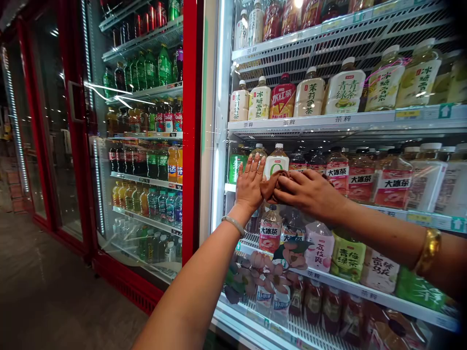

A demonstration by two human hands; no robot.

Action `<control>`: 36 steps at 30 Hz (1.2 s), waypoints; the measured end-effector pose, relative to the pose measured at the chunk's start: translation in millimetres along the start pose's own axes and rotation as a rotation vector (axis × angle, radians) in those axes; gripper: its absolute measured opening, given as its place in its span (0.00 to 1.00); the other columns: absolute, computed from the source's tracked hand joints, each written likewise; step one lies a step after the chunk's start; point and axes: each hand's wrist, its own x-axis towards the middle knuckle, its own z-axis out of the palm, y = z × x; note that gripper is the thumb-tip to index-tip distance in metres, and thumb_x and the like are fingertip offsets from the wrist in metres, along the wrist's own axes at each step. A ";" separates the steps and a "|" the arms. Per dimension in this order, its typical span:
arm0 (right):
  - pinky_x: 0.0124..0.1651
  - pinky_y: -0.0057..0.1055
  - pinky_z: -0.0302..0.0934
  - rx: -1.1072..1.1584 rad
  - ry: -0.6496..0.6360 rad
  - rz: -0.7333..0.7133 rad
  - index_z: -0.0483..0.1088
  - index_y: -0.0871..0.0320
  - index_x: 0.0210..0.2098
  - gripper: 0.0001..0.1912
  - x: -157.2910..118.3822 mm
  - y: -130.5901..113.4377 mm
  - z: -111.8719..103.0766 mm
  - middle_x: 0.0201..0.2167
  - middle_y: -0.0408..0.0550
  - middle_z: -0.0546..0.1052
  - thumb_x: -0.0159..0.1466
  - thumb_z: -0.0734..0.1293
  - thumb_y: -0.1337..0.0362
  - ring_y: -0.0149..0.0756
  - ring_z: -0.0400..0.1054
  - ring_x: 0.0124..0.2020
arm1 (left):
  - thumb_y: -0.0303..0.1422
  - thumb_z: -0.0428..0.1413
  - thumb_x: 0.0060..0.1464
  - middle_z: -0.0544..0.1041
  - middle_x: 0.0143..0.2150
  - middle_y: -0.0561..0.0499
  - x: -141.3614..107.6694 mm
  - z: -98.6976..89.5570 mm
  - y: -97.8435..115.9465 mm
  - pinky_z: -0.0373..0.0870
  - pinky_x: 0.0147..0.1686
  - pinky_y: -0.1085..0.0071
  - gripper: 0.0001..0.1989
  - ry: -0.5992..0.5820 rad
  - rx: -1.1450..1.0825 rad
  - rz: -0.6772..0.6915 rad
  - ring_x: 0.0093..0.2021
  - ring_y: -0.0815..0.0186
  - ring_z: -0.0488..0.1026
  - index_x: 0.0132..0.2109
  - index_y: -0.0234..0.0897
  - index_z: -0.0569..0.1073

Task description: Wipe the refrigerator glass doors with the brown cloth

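Crumpled brown cloth [269,188], gripped in the half-closed right hand [294,187], left hand [250,179] open and flat against flower-patterned glass [268,276] just beside it, bottled drinks [337,172] behind both.

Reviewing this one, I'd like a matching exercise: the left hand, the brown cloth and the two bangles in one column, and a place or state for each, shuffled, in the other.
Column one
1. left hand
2. brown cloth
3. pale bangle
4. gold bangle

Column two
A. bunched in the right hand
B. near the picture's right edge
C. fingers extended, pointing up
D. just below the left hand

Right pairs: 1-C, 2-A, 3-D, 4-B
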 end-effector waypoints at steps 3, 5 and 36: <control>0.44 0.39 0.46 -0.038 -0.036 0.140 0.73 0.50 0.55 0.14 6.6 34.8 -4.7 0.57 0.52 0.76 0.72 0.62 0.61 0.43 0.63 0.49 | 0.33 0.43 0.72 0.51 0.80 0.45 0.4 -0.2 0.4 0.39 0.79 0.49 0.30 0.013 0.008 0.005 0.81 0.59 0.39 0.78 0.37 0.50; 0.43 0.39 0.44 -0.045 -0.039 0.347 0.74 0.52 0.54 0.17 13.3 59.3 -8.1 0.55 0.55 0.76 0.74 0.59 0.55 0.43 0.62 0.47 | 0.33 0.43 0.72 0.50 0.80 0.45 0.9 -0.7 0.9 0.38 0.80 0.48 0.31 0.007 0.006 0.006 0.81 0.59 0.39 0.78 0.37 0.49; 0.46 0.40 0.49 -0.086 -0.091 0.077 0.74 0.48 0.53 0.16 -57.7 48.9 -38.4 0.56 0.51 0.77 0.68 0.65 0.67 0.45 0.64 0.49 | 0.29 0.45 0.68 0.49 0.80 0.41 27.1 -0.2 88.0 0.39 0.79 0.45 0.38 -0.061 -0.073 0.137 0.81 0.57 0.37 0.78 0.30 0.41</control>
